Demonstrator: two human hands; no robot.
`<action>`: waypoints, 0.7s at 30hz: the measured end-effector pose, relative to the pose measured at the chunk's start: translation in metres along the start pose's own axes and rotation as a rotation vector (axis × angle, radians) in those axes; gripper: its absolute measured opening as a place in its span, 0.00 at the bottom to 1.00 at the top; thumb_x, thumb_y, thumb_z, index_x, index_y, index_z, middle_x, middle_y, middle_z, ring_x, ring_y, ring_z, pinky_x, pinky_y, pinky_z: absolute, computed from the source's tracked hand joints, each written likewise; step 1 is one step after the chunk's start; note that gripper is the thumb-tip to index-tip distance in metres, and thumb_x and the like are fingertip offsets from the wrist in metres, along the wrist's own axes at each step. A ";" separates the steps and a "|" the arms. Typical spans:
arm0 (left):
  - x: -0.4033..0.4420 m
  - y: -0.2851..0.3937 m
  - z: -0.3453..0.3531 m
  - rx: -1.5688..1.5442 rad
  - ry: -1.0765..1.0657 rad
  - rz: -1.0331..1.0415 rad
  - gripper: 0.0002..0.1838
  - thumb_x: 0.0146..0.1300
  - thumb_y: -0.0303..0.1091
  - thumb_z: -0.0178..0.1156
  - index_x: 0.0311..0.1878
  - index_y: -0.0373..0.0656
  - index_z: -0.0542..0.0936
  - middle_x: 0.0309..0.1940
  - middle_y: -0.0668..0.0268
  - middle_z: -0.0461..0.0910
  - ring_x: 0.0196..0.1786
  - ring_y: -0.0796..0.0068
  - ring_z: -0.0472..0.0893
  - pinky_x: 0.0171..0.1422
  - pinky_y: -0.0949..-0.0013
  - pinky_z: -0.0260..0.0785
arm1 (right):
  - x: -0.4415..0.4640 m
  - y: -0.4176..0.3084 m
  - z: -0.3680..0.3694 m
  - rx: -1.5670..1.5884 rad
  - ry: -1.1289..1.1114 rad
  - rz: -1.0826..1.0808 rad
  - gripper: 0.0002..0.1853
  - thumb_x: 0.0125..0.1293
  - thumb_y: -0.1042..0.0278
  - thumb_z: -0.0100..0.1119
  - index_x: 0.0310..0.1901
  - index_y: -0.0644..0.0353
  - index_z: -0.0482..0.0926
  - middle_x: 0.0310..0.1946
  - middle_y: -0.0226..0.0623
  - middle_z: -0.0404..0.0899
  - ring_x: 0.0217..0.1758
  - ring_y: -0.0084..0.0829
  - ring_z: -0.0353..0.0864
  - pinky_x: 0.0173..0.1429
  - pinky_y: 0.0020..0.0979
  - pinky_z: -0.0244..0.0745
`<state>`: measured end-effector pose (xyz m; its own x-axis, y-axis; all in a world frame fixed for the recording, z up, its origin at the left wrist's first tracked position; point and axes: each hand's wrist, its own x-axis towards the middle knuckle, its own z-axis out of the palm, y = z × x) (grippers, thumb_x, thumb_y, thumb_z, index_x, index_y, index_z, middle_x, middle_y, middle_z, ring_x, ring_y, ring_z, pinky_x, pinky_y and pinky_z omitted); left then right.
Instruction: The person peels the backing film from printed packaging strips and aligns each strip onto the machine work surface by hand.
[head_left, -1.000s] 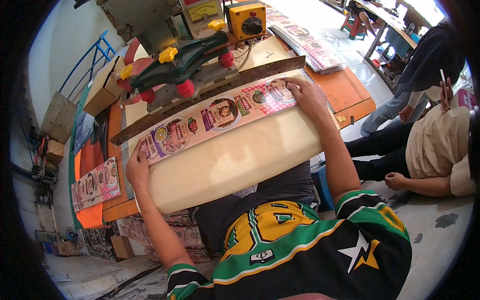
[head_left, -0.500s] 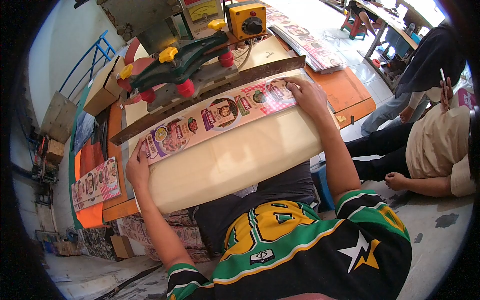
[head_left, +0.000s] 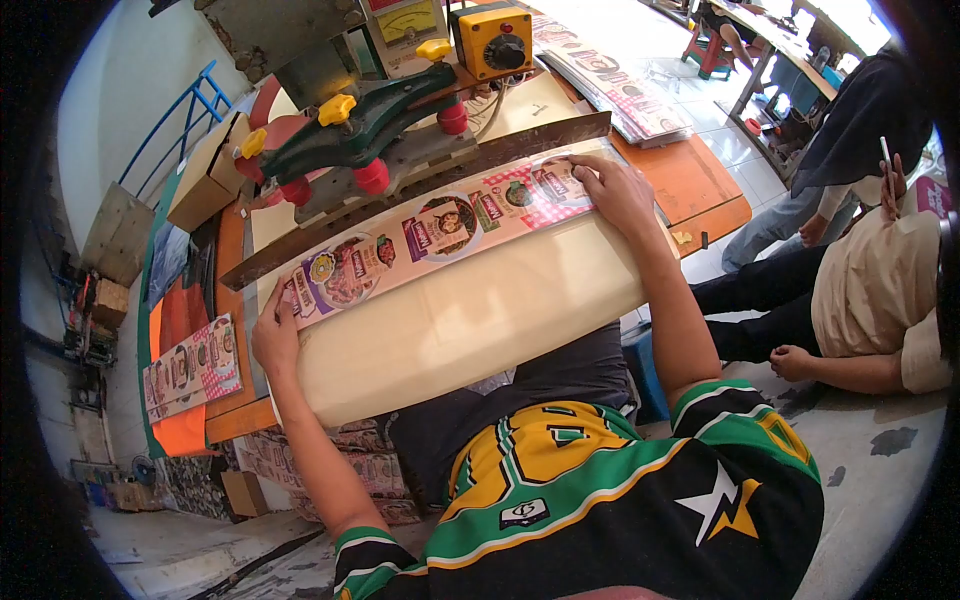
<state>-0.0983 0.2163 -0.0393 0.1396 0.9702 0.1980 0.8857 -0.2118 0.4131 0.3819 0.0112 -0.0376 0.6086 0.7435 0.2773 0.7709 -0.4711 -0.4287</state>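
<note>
A long printed strip (head_left: pixel 410 235) with food pictures lies beneath the metal bar (head_left: pixel 420 195) of a machine. My left hand (head_left: pixel 275 335) grips its left end, fingers closed at the edge. At the strip's right end, my right hand (head_left: pixel 612 190) has thumb and fingers pinched on the corner. A cream sheet (head_left: pixel 470 310) curves down toward my lap, between my forearms. Just behind the bar stands the dark green press frame (head_left: pixel 370 125) with yellow knobs and red feet.
More printed strips lie at left (head_left: pixel 192 370) and in a stack at back right (head_left: pixel 615 80). A yellow control box (head_left: pixel 492 42) and a cardboard box (head_left: pixel 208 172) stand behind. A seated person (head_left: pixel 870 290) and a standing person (head_left: pixel 860 120) are at right.
</note>
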 end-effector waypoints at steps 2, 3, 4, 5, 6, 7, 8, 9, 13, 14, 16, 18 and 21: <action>0.001 -0.004 0.003 -0.003 0.044 0.042 0.21 0.72 0.44 0.52 0.66 0.65 0.80 0.40 0.50 0.86 0.41 0.50 0.85 0.46 0.56 0.74 | 0.000 -0.001 0.000 -0.010 -0.006 0.009 0.16 0.73 0.48 0.52 0.56 0.31 0.85 0.43 0.41 0.88 0.49 0.44 0.85 0.57 0.45 0.74; 0.001 -0.004 0.003 -0.004 0.044 0.042 0.21 0.72 0.44 0.52 0.66 0.65 0.80 0.40 0.50 0.86 0.41 0.50 0.85 0.46 0.56 0.74 | 0.000 -0.001 0.000 -0.019 -0.011 0.017 0.16 0.73 0.48 0.52 0.56 0.31 0.85 0.43 0.41 0.88 0.50 0.44 0.85 0.58 0.45 0.74; 0.001 -0.004 0.003 0.003 0.047 0.044 0.21 0.72 0.44 0.52 0.66 0.66 0.80 0.39 0.50 0.86 0.40 0.50 0.85 0.46 0.56 0.74 | 0.001 0.000 0.000 -0.019 -0.011 0.017 0.16 0.73 0.48 0.52 0.56 0.31 0.85 0.43 0.41 0.88 0.50 0.44 0.85 0.58 0.45 0.74; 0.001 -0.005 0.004 0.009 0.049 0.047 0.21 0.72 0.44 0.52 0.66 0.66 0.80 0.39 0.50 0.86 0.39 0.50 0.85 0.45 0.56 0.74 | 0.002 0.002 0.002 -0.022 -0.005 0.008 0.16 0.73 0.48 0.52 0.56 0.32 0.85 0.43 0.41 0.88 0.50 0.45 0.85 0.57 0.45 0.74; 0.001 -0.006 0.004 0.009 0.049 0.047 0.21 0.72 0.44 0.52 0.66 0.66 0.80 0.39 0.50 0.86 0.39 0.50 0.85 0.45 0.56 0.74 | 0.002 0.002 0.003 -0.025 0.001 -0.002 0.16 0.73 0.48 0.52 0.56 0.32 0.85 0.43 0.41 0.88 0.49 0.45 0.85 0.57 0.45 0.74; 0.002 -0.007 0.005 0.003 0.054 0.052 0.21 0.72 0.44 0.52 0.66 0.66 0.80 0.39 0.50 0.86 0.39 0.50 0.85 0.45 0.56 0.74 | 0.002 0.002 0.003 -0.025 0.001 -0.002 0.16 0.73 0.48 0.52 0.56 0.32 0.85 0.43 0.41 0.88 0.49 0.45 0.85 0.57 0.45 0.74; 0.002 -0.007 0.005 -0.003 0.059 0.058 0.21 0.72 0.45 0.52 0.66 0.66 0.80 0.39 0.50 0.86 0.39 0.50 0.85 0.45 0.56 0.74 | 0.001 0.002 0.003 -0.021 0.004 -0.004 0.16 0.73 0.48 0.52 0.55 0.33 0.85 0.43 0.41 0.88 0.49 0.45 0.85 0.57 0.45 0.74; 0.002 -0.007 0.005 -0.003 0.059 0.058 0.21 0.72 0.45 0.52 0.66 0.66 0.80 0.39 0.50 0.86 0.39 0.50 0.85 0.45 0.56 0.74 | 0.001 0.002 0.003 -0.016 0.008 -0.006 0.16 0.73 0.48 0.52 0.55 0.34 0.86 0.43 0.42 0.88 0.49 0.45 0.85 0.57 0.45 0.74; 0.002 -0.008 0.006 0.007 0.059 0.053 0.21 0.72 0.45 0.52 0.66 0.66 0.80 0.39 0.50 0.86 0.39 0.50 0.85 0.45 0.56 0.74 | 0.002 0.003 0.004 -0.039 0.006 0.009 0.16 0.73 0.48 0.53 0.55 0.35 0.86 0.42 0.42 0.88 0.49 0.46 0.85 0.57 0.46 0.74; 0.002 -0.009 0.006 0.011 0.064 0.061 0.21 0.72 0.45 0.52 0.66 0.66 0.80 0.39 0.50 0.86 0.39 0.50 0.85 0.45 0.56 0.74 | 0.002 0.003 0.005 -0.036 0.013 0.005 0.16 0.73 0.47 0.53 0.54 0.35 0.86 0.42 0.42 0.88 0.49 0.46 0.85 0.57 0.46 0.74; 0.002 -0.007 0.005 0.001 0.056 0.050 0.21 0.72 0.45 0.52 0.66 0.66 0.80 0.39 0.50 0.86 0.39 0.50 0.85 0.45 0.56 0.74 | 0.002 0.003 0.005 -0.033 0.019 0.001 0.16 0.73 0.47 0.53 0.54 0.35 0.86 0.42 0.43 0.88 0.50 0.46 0.85 0.57 0.46 0.74; 0.001 -0.005 0.004 -0.008 0.049 0.040 0.21 0.72 0.45 0.52 0.66 0.65 0.80 0.39 0.50 0.86 0.40 0.50 0.85 0.45 0.56 0.74 | 0.002 0.003 0.004 -0.027 0.022 0.000 0.16 0.73 0.47 0.53 0.54 0.35 0.86 0.42 0.43 0.88 0.50 0.46 0.85 0.57 0.46 0.74; 0.000 -0.004 0.004 -0.018 0.039 0.030 0.21 0.72 0.45 0.51 0.66 0.65 0.79 0.39 0.50 0.86 0.40 0.50 0.85 0.45 0.56 0.74 | 0.003 0.004 0.006 -0.021 0.017 0.006 0.16 0.73 0.47 0.53 0.54 0.34 0.86 0.43 0.42 0.88 0.50 0.46 0.85 0.58 0.45 0.74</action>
<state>-0.1002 0.2180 -0.0441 0.1480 0.9582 0.2447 0.8734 -0.2427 0.4222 0.3856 0.0140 -0.0433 0.6165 0.7322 0.2893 0.7706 -0.4860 -0.4123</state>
